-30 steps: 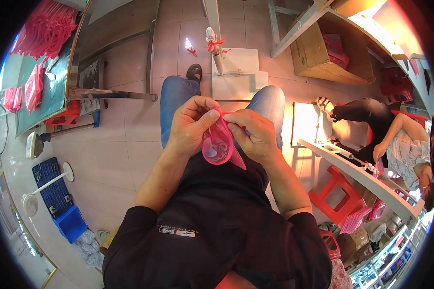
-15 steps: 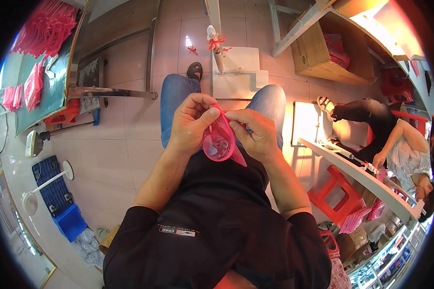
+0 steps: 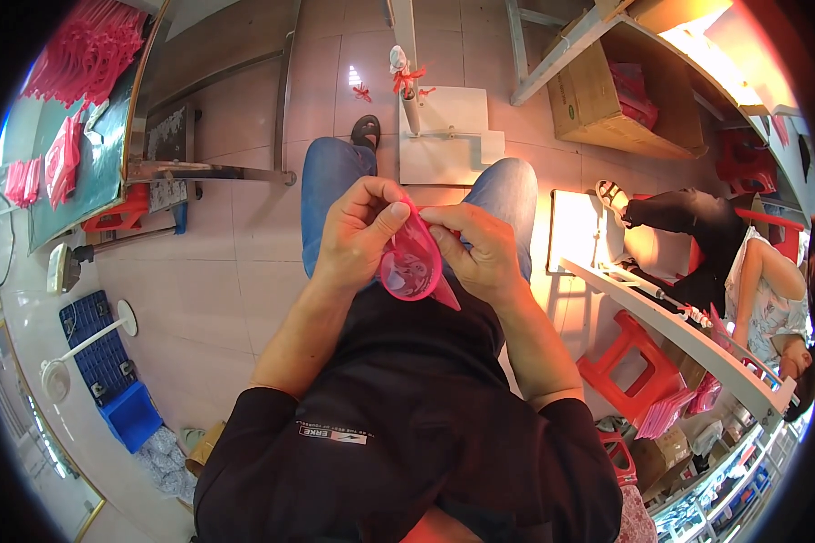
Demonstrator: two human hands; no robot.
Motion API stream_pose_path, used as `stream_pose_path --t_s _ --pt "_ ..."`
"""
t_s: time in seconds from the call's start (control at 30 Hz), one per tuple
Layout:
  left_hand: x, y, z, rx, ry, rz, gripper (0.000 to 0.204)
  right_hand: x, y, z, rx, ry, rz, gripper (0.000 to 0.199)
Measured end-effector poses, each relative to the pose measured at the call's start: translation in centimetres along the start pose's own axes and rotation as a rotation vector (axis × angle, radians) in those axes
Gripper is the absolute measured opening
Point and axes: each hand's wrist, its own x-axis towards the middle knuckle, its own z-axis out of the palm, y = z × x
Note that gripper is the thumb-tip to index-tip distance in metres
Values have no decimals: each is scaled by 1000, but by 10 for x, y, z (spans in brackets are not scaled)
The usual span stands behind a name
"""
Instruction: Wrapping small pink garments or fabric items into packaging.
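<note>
Over my lap, both hands meet on a small pink translucent pouch (image 3: 412,262). My left hand (image 3: 358,235) is closed around its left side, thumb pressed on the upper edge, fingers curled behind. My right hand (image 3: 480,249) pinches the pouch's right edge and top, fingertips just touching the left thumb. Pouch hangs between the two hands, rounded bottom pointing down toward my black shirt (image 3: 398,416), a pointed pink corner sticking out lower right. Cannot tell what is inside; some print shows through, too small to read.

Beyond the hands, my knees in blue jeans (image 3: 330,176) point far, one dark sandal (image 3: 365,131) on the tiled floor (image 3: 244,226). Just far of the knees stands a white base plate with an upright metal post (image 3: 407,72), red ribbon bows tied near its top.

Far left, a green worktop (image 3: 72,172) carries piles of pink pouches (image 3: 81,54), more of them flat near its left end. Near left on the floor: a white standing fan (image 3: 72,357), a blue crate (image 3: 131,414).

Right side, another person (image 3: 743,271) sits at a long white worktop (image 3: 679,326), leg in dark trousers stretched out. A red plastic stool (image 3: 629,366) stands under that worktop. Far right, a cardboard box (image 3: 607,90) sits on a shelf frame, pink stuff inside.
</note>
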Motion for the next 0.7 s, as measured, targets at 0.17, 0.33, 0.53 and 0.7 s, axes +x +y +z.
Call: stream_pose_path --t_s 0.17,0.33,0.53,0.7 --pt "1 0 1 -43 2 -20 7 3 0 1 -7 10 -43 19" --pt "-1 -2 0 -82 30 -34 7 5 2 1 -34 8 -120 19" --pt "0 3 6 68 57 27 9 5 0 -1 13 3 -41 18" --pt "-1 7 8 148 57 70 9 5 -5 -1 127 -13 -2 20"
